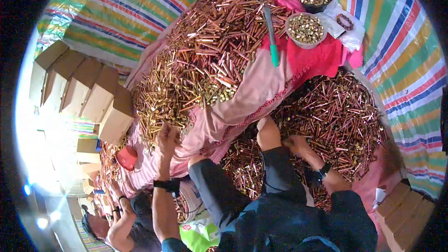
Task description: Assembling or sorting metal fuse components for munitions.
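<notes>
My left hand (166,139) is at the near edge of a large heap of copper- and brass-coloured metal rods (210,32), which lies on a pink cloth (256,95). Its fingers look curled together among the rods; what they hold is too small to make out. Beyond my right knee, my right hand (297,145), with a dark band at the wrist, is over a second, darker heap of similar rods (326,112). Those fingers are bent closed too, and anything between them is hidden.
A green-handled tool (273,56) lies on the cloth near a pale bowl (306,31) and a black bowl (312,0) of small metal pieces. A red scoop (126,157) sits left. Cardboard boxes (116,114) line the left; another person (119,226) works lower left.
</notes>
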`<state>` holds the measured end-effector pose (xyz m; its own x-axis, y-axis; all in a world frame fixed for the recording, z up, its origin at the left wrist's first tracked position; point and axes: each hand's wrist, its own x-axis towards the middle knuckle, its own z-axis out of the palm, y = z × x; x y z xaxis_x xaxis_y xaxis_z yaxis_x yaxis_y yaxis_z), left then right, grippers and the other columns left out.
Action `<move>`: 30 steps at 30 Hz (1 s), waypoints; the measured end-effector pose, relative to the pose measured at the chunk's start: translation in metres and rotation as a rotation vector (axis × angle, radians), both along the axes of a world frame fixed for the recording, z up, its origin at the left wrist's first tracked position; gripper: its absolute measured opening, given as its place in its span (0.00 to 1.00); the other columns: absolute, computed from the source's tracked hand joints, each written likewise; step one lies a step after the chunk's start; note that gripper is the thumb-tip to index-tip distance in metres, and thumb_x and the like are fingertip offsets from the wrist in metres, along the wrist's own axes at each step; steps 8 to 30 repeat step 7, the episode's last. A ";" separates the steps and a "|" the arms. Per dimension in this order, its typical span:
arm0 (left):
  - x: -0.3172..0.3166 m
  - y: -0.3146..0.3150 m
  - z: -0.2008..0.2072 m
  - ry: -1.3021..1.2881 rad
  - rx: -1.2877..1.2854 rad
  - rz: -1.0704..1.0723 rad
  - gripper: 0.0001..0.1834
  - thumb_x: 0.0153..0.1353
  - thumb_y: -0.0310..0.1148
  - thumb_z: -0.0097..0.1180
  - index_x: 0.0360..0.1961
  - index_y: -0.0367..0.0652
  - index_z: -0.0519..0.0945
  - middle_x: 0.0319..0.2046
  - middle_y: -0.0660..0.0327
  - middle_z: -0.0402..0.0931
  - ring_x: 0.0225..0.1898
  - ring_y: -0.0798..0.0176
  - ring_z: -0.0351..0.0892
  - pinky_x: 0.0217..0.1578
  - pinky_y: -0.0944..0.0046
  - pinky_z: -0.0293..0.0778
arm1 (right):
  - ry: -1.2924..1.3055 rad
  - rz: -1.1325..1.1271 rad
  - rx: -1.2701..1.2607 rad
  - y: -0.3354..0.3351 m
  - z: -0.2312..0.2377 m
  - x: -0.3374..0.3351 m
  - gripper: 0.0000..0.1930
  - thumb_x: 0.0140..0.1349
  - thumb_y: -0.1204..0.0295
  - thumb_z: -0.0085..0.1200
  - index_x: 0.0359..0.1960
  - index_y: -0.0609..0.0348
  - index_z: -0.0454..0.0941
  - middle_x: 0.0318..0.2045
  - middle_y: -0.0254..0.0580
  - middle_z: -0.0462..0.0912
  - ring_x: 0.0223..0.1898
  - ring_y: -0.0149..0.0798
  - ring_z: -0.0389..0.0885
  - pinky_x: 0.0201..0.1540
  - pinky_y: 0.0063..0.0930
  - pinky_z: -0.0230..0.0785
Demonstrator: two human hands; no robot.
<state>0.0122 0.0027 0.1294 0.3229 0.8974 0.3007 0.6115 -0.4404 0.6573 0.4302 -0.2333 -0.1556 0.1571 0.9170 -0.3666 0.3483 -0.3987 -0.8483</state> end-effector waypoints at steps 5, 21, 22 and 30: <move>0.039 -0.003 0.031 -0.200 -0.335 0.113 0.08 0.69 0.31 0.58 0.35 0.39 0.77 0.25 0.62 0.80 0.13 0.71 0.75 0.11 0.69 0.72 | -0.254 0.172 0.120 -0.056 -0.041 0.053 0.14 0.63 0.61 0.62 0.36 0.61 0.86 0.29 0.51 0.84 0.32 0.52 0.82 0.36 0.45 0.73; 0.012 -0.005 0.021 -0.178 -0.419 0.112 0.07 0.69 0.31 0.58 0.35 0.39 0.77 0.24 0.61 0.80 0.13 0.70 0.75 0.11 0.69 0.72 | -0.208 0.102 0.186 -0.071 -0.042 0.050 0.14 0.62 0.61 0.63 0.36 0.61 0.86 0.30 0.51 0.84 0.33 0.51 0.82 0.36 0.44 0.73; 0.012 -0.005 0.021 -0.178 -0.419 0.112 0.07 0.69 0.31 0.58 0.35 0.39 0.77 0.24 0.61 0.80 0.13 0.70 0.75 0.11 0.69 0.72 | -0.208 0.102 0.186 -0.071 -0.042 0.050 0.14 0.62 0.61 0.63 0.36 0.61 0.86 0.30 0.51 0.84 0.33 0.51 0.82 0.36 0.44 0.73; 0.012 -0.005 0.021 -0.178 -0.419 0.112 0.07 0.69 0.31 0.58 0.35 0.39 0.77 0.24 0.61 0.80 0.13 0.70 0.75 0.11 0.69 0.72 | -0.208 0.102 0.186 -0.071 -0.042 0.050 0.14 0.62 0.61 0.63 0.36 0.61 0.86 0.30 0.51 0.84 0.33 0.51 0.82 0.36 0.44 0.73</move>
